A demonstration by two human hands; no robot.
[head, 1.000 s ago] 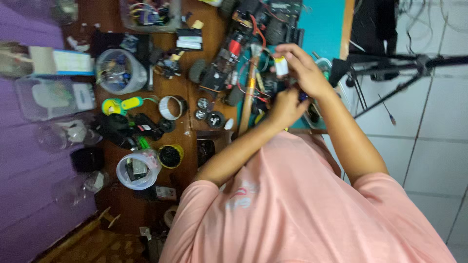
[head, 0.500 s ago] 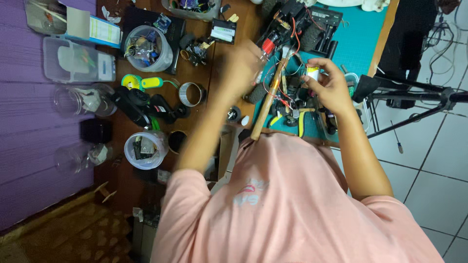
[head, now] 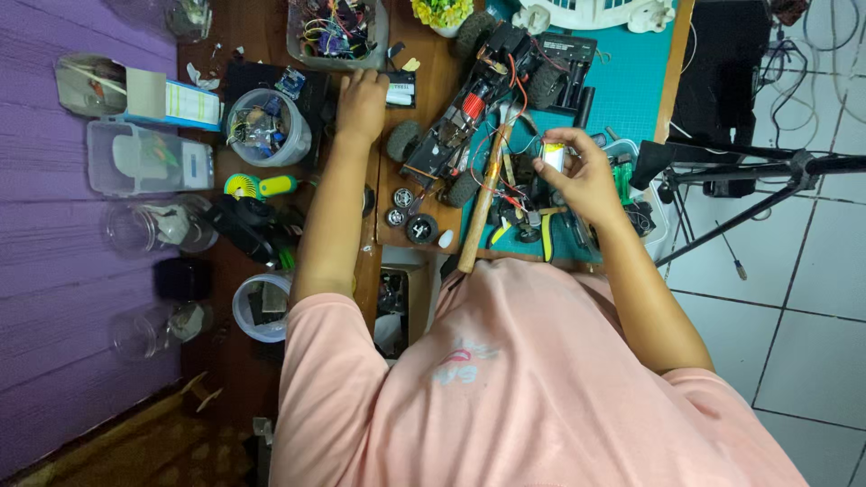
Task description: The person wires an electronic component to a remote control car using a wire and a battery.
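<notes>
From the head camera, looking straight down over my pink shirt, my right hand pinches a small white-and-yellow block, likely a battery pack, between thumb and fingertips, with thin wires trailing from it toward the model truck chassis that lies across the edge of the teal cutting mat. The block hangs just above the mat, beside the wooden handle that slants down toward my chest. My left hand is stretched well away to the far side, palm down, fingers curled loosely onto a small black-and-white box near the round tub of parts; whether it actually grips the box or only rests on it I cannot tell. To do this well, I judge I should keep the right pinch firm but light, so the wires are not tugged at their joints, and hold the block steady over the mat. The left reach should stay low and careful, since loose wheels and small parts crowd the wooden desk.
</notes>
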